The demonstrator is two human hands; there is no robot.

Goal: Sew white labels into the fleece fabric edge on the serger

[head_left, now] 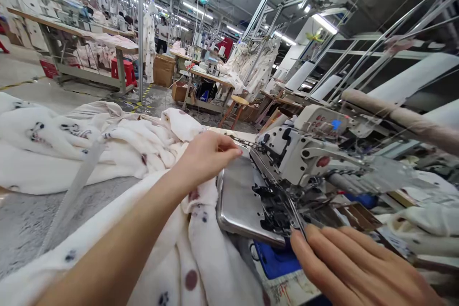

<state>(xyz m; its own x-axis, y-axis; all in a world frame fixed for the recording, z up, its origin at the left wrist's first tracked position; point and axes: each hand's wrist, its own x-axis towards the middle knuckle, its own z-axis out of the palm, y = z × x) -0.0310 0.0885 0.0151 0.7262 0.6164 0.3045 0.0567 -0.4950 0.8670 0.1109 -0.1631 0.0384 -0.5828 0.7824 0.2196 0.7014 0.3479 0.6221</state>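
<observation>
Apparently handling white fleece fabric (pixel 208 253) at the sewing machine (pixel 297 150); likely calling next for steady guiding.
Left hand (pixel 206 153): grip nearly together above the metal plate (pixel 238 201), cannot tell if clamped; right hand (pixel 358 260): fingers outstretched near the plate's corner. Fabric: soft-looking, bunched, dark-printed, brown-spotted, left of the plate, partly on the grey worktop (pixel 28 215).

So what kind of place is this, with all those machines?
It looks like a sewing workshop or clothes factory. There's a sewing machine close by, soft printed fabric heaped beside it, and more work tables farther back.
</observation>
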